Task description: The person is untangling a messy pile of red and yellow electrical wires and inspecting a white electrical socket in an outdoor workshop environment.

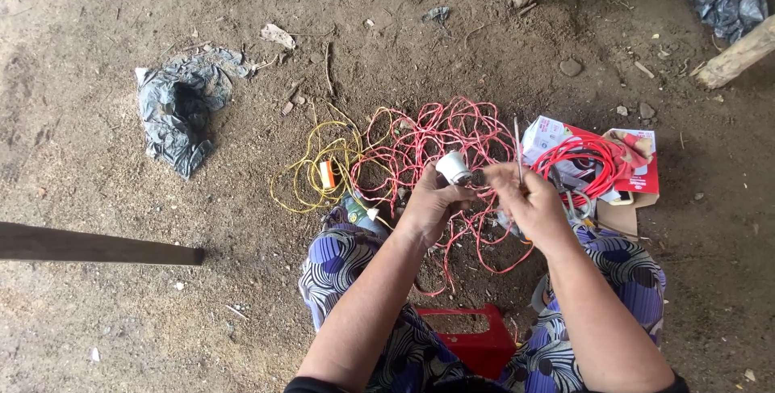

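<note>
My left hand (428,203) grips a small white lamp holder (454,167), raised above the ground. My right hand (529,203) sits close beside it, pinching a thin grey screwdriver (517,147) that stands upright, along with a bit of red wire. A tangle of red wire (436,138) spreads on the dirt just beyond both hands. To its left lies a loose loop of yellow wire (315,167) with a small orange piece on it. My knees in patterned purple cloth (339,260) frame the hands.
A coil of red cable (577,163) rests on an opened red and white box (638,171) at the right. A crumpled grey plastic bag (178,110) lies at the left. A dark plank (97,245) juts in from the left edge. Below sits a red crate (476,344). Wooden posts (739,58) stand far right.
</note>
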